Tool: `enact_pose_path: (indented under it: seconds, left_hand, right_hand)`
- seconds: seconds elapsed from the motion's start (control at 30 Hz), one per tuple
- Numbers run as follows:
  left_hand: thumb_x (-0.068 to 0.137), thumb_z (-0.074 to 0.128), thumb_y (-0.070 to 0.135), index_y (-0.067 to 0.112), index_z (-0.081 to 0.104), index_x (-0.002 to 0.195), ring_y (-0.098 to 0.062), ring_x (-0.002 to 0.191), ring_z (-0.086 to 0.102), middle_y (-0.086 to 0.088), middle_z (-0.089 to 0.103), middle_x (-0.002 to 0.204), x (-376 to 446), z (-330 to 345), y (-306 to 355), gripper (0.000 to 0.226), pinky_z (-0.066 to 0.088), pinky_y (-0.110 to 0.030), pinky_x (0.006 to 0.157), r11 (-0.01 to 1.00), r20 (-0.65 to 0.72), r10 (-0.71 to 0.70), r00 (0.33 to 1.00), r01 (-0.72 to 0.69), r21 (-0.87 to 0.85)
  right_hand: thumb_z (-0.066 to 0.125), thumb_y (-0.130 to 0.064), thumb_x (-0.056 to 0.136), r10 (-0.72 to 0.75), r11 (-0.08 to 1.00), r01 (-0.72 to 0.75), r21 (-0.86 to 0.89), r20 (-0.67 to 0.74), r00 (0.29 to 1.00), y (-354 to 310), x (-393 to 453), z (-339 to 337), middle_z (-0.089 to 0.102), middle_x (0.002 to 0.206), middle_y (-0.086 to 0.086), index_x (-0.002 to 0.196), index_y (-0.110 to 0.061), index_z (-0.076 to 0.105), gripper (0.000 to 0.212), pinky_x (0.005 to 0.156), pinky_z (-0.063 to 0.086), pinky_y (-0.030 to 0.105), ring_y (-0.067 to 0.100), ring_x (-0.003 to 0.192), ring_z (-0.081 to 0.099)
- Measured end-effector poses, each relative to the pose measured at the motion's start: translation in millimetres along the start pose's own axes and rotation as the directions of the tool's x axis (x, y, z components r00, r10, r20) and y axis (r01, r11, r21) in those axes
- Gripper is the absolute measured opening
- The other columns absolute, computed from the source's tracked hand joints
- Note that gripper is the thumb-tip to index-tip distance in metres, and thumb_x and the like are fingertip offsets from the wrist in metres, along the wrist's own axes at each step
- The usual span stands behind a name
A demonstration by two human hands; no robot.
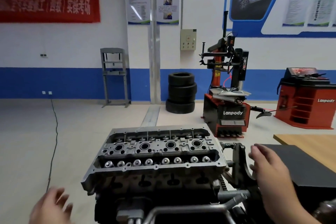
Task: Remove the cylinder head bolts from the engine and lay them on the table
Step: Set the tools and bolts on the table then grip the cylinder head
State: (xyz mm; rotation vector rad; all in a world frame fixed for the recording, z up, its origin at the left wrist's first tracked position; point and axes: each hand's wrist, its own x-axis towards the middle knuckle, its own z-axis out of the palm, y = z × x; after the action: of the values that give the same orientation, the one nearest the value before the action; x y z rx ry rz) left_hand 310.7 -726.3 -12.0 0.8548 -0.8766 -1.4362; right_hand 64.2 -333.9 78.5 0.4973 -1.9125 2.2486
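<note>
The engine's grey cylinder head sits on a stand at the lower middle, its top open with valve springs and four round plug wells showing. Bolt holes lie along its middle; I cannot tell whether bolts sit in them. My left hand hovers low at the left, blurred, fingers spread, holding nothing. My right hand is raised at the right of the head, beside the dark stand bracket, fingers apart and empty. A wooden table with a black mat stands at the right.
Behind the engine are a stack of tyres, a red and black tyre changer and a red wheel balancer. A grey press frame stands by the wall. A black cable runs across the floor at the left.
</note>
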Motion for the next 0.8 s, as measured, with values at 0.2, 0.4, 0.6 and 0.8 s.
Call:
enact_pose_path:
  seconds: [0.2, 0.4, 0.6, 0.8]
  left_hand:
    - [0.103, 0.059, 0.047, 0.02, 0.064, 0.088, -0.017, 0.067, 0.06, 0.002, 0.067, 0.085, -23, 60, 14, 0.031, 0.041, -0.027, 0.051, 0.985, 0.259, -0.163, 0.952, 0.172, -0.01]
    - [0.094, 0.071, 0.006, 0.008, 0.072, 0.102, -0.028, 0.065, 0.072, -0.015, 0.075, 0.086, -10, 57, 7, 0.008, 0.053, -0.029, 0.041, 0.973, 0.292, -0.167, 0.942, 0.109, 0.206]
    - [0.095, 0.069, 0.007, 0.012, 0.07, 0.102, -0.029, 0.07, 0.067, -0.014, 0.074, 0.087, -9, 58, 10, 0.009, 0.052, -0.028, 0.039, 0.96, 0.303, -0.179, 0.936, 0.099, 0.261]
    - [0.096, 0.067, 0.004, 0.006, 0.069, 0.107, -0.025, 0.057, 0.073, -0.019, 0.072, 0.093, -7, 55, 10, 0.012, 0.056, -0.027, 0.041, 0.955, 0.333, -0.204, 0.921, 0.112, 0.276]
  right_hand:
    - [0.066, -0.046, 0.092, 0.28, 0.96, -0.277, -0.044, 0.051, 0.959, 22, 61, 58, 0.052, 0.141, 0.007, 0.146, -0.011, 0.045, 0.067, 0.101, 0.039, 0.041, 0.023, 0.12, 0.05]
    - [0.081, -0.026, 0.083, 0.376, 0.926, -0.371, -0.067, 0.13, 0.917, 46, 60, 67, 0.06, 0.123, 0.014, 0.123, -0.026, 0.051, 0.05, 0.094, 0.053, 0.057, 0.036, 0.107, 0.064]
    - [0.078, -0.029, 0.086, 0.318, 0.947, -0.309, -0.082, 0.136, 0.938, 42, 57, 64, 0.059, 0.121, 0.011, 0.124, -0.024, 0.051, 0.046, 0.096, 0.052, 0.052, 0.03, 0.106, 0.061]
    - [0.078, -0.029, 0.086, 0.317, 0.947, -0.308, -0.09, 0.119, 0.941, 41, 57, 64, 0.059, 0.12, 0.009, 0.121, -0.025, 0.051, 0.045, 0.094, 0.052, 0.049, 0.027, 0.104, 0.061]
